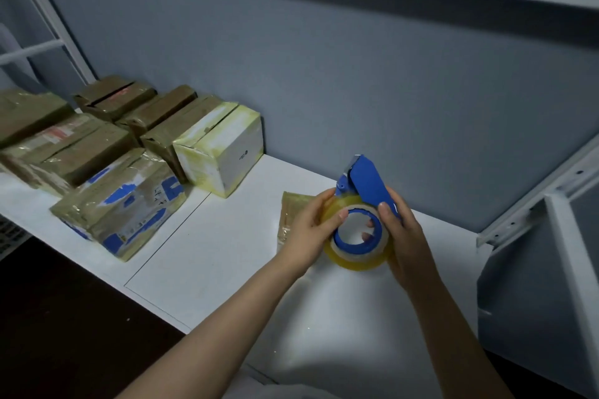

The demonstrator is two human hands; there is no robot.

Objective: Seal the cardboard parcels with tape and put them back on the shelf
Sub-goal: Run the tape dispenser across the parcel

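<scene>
Crowding the left end of the white shelf (201, 253), well apart from both grips: taped cardboard parcels (77, 152), with a blue-printed parcel (120, 204) at the front and a white box (220, 146) nearer the wall. Lying flat just behind the left grip (311, 230): a thin taped parcel (291, 207). Curling that grip round the clear tape roll (356, 256), thumb on its blue core. Clamping the right grip (405, 236) on the blue tape dispenser (369, 181). Leaving bare shelf between the stacked parcels and the grips, and toward the front edge. Standing close on the right: a white metal upright (567, 253).
</scene>
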